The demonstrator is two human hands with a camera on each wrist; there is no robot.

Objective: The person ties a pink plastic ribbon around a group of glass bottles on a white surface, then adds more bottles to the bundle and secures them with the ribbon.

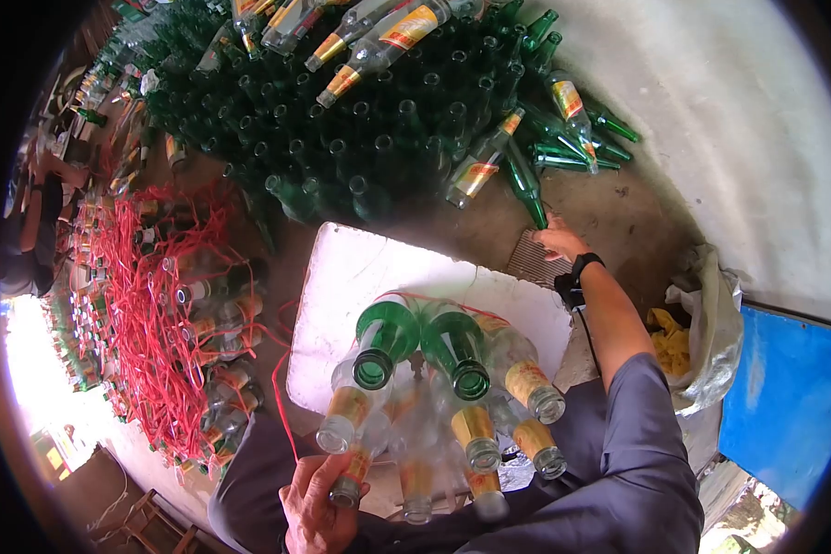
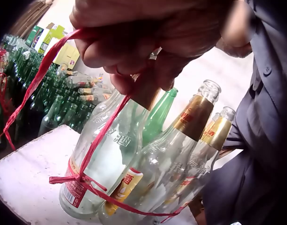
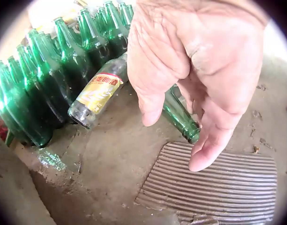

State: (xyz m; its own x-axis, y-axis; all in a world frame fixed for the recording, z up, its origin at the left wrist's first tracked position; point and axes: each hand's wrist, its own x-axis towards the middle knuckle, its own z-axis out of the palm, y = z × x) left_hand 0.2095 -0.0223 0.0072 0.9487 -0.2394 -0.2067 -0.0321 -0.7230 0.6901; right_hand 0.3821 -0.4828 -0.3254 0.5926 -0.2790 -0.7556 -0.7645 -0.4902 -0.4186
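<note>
Red plastic string (image 2: pixel 94 150) is tied with a knot round a bundle of clear and green bottles on a white board (image 1: pixel 342 268). My left hand (image 1: pixel 319 508) grips this string, its curled fingers right at the gold-foiled neck of a clear bottle (image 2: pixel 106 136). Two green bottles (image 1: pixel 452 337) stand among the clear ones in the bundle. Out to the right, my right hand (image 3: pixel 204 61) is at the neck of a green bottle (image 3: pixel 178 112) lying on the floor. Its thumb and extended fingers stand apart on either side of that neck.
Many upright green bottles (image 1: pixel 342 138) fill the floor ahead. A labelled clear bottle (image 3: pixel 99 93) lies beside the green one, near a ribbed mat (image 3: pixel 213 183). String-tied bottles (image 1: pixel 157 323) stand at left. A pale sack (image 1: pixel 716 342) and blue panel (image 1: pixel 785 397) are at right.
</note>
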